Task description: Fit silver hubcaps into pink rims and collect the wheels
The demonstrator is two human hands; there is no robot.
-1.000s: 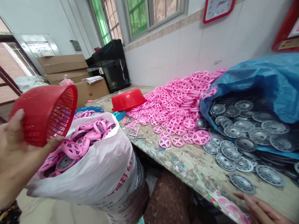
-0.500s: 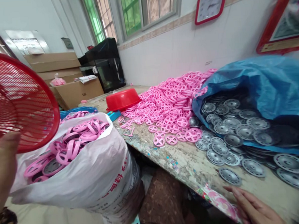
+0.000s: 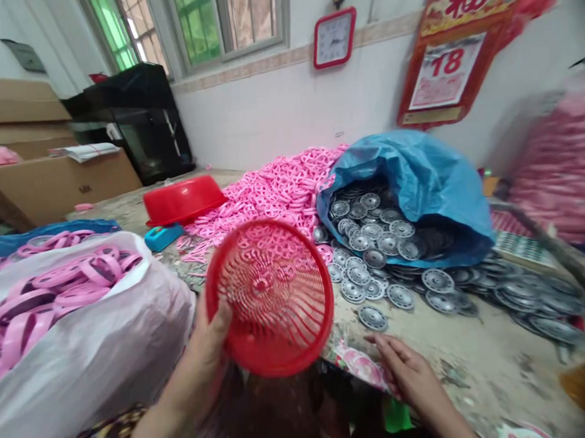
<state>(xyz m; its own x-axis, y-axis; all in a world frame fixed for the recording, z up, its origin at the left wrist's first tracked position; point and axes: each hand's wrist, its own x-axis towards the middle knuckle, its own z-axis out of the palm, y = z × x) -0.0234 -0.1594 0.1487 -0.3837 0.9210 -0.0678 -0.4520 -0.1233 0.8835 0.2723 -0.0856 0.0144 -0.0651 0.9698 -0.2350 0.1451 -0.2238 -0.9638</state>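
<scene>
My left hand [image 3: 211, 341] grips the rim of a red plastic basket [image 3: 274, 350] with slotted sides, thumb over the edge. The basket is tilted, its round mouth facing me, above my lap at the table edge. My right hand [image 3: 411, 374] is at the table's front edge with fingers stretched out, beside a pink printed sheet [image 3: 361, 366]. Just beyond its fingertips lies a grey disc [image 3: 372, 318] with a slotted rim. More grey discs [image 3: 361, 274] spill from a blue bag [image 3: 435, 189]. Behind the basket, a heap of pink spoked rings [image 3: 280, 183] covers the table.
A white sack [image 3: 144, 323] of pink rings stands at my left. An upturned red basin [image 3: 183, 198] sits on the table [image 3: 451, 341] near a light-blue block [image 3: 163, 236]. Cardboard boxes [image 3: 60, 188] and a black tank [image 3: 140, 123] stand behind. Bagged pink pieces [image 3: 564, 166] are at right.
My left hand has carried the red basket from the far left to in front of me. The view has turned right. My right hand stays by the table edge.
</scene>
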